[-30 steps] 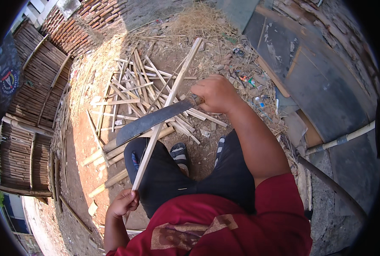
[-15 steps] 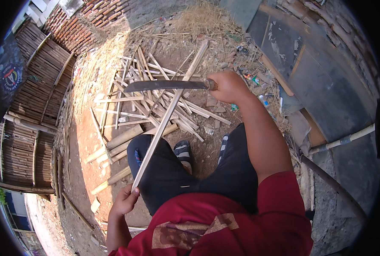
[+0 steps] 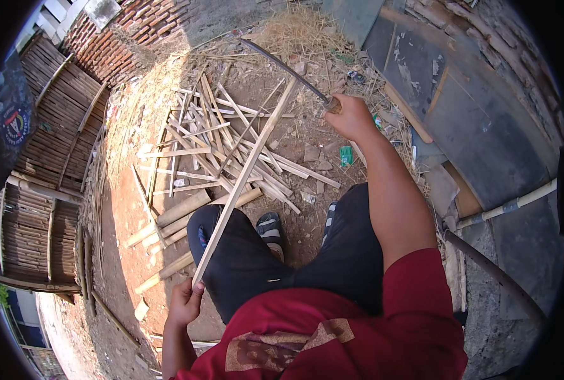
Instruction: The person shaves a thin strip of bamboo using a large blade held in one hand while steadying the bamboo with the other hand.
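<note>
A: What do we list for the hands?

B: Left hand (image 3: 183, 303), lower left: closed on the near end of a wood strip (image 3: 246, 177), likely to leave its length clear of our fingers. Right hand (image 3: 350, 118), upper right of centre: clamped round the handle of a knife (image 3: 291, 69), well apart from the other.

A: Strip's place?

B: Mid-frame, slanting up across the dark trousers (image 3: 272, 266); blade at its far end, contact we cannot tell.

A: Remainder?

B: Strip pile (image 3: 193, 151), left of centre, heaped loosely on the ground, perhaps for easy reach.

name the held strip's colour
The strip is pale tan, seen in the head view.
</note>
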A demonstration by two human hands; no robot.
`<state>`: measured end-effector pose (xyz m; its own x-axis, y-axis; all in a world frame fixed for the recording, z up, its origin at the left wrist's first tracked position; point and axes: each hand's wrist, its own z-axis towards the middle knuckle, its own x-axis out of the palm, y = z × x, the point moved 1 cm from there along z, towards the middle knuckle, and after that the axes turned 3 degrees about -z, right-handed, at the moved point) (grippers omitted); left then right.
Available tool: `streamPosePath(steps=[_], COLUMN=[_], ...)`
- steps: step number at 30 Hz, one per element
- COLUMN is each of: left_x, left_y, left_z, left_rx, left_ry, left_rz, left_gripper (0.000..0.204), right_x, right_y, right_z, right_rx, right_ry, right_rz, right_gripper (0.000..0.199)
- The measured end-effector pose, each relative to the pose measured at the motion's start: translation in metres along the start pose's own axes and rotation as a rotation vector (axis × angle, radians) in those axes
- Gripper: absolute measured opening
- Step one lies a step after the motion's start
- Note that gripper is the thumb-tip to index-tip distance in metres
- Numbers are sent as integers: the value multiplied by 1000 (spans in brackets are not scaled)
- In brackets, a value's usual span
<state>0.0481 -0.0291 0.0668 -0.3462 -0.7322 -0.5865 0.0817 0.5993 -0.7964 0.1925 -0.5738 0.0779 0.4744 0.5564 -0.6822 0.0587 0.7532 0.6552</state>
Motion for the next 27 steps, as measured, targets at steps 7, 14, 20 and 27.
streamPosePath(steps=[7,14,20,27], left_x=[12,2,24,15], left_y=[0,-6,-20,-30], left_z=[11,8,30,33], left_rx=[74,178,225,148], left_ry=[-127,-243,-397,-375], left_rz=[122,578,562,605], left_gripper=[39,27,25,27], right_x=[-9,-26,19,2], right_y=[71,31,75,24], right_z=[-32,-12,-43,-1], right_rx=[-412,-58,-518,-79], right_ry=[256,79,339,69], right_rz=[-210,-72,-226,-40], right_gripper=[37,30,36,38])
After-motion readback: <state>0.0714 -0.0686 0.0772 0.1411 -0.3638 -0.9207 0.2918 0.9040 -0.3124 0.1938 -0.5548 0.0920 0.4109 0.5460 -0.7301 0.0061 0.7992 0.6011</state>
